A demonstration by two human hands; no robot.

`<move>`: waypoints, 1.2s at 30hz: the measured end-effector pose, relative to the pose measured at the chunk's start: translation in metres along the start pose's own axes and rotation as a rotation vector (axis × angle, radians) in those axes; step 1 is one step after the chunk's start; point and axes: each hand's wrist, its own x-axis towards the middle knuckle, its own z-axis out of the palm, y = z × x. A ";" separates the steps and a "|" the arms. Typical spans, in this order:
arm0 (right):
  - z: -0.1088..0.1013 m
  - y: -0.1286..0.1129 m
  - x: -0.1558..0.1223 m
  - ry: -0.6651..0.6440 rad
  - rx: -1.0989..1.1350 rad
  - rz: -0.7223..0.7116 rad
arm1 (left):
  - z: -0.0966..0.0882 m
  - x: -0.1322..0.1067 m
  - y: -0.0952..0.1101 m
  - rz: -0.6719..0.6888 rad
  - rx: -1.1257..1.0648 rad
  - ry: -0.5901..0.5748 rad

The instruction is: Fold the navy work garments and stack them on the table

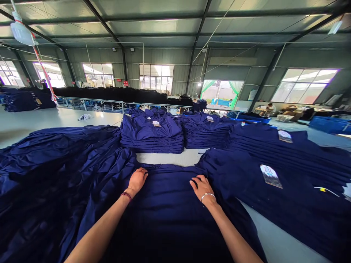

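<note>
I have the left grip (138,180) and the right grip (203,190) set well apart on a navy garment (170,208), which lies directly under and between them, running from 12 o'clock back toward 6 o'clock. Neither grip is clamped on anything I can confirm: the fingers sit together and curl down onto the cloth, but from this view I cannot tell whether they pinch a fold or only press.

For good handling, I judge that both grips should stay low and level, applying even pressure so the thin fabric doesn't bunch between them. The loose navy cloth (57,175) crowding in at 9 o'clock could easily drag across the garment, so I would watch that edge.

At 12 o'clock, just past the garment's far edge, a strip of white surface (167,157) shows. Beyond it sit two folded navy stacks (152,137), each with a paper tag on top. A longer tagged navy stack (285,160) lies at 2 o'clock.
</note>
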 end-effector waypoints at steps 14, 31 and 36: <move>0.010 0.003 0.032 -0.233 0.074 0.128 | 0.016 0.034 -0.031 -0.166 0.046 -0.150; -0.011 -0.009 -0.113 -0.250 0.017 0.072 | 0.004 -0.103 0.026 0.076 0.081 -0.252; -0.026 -0.008 -0.153 -0.160 0.097 -0.047 | 0.000 -0.129 0.052 0.221 -0.063 -0.212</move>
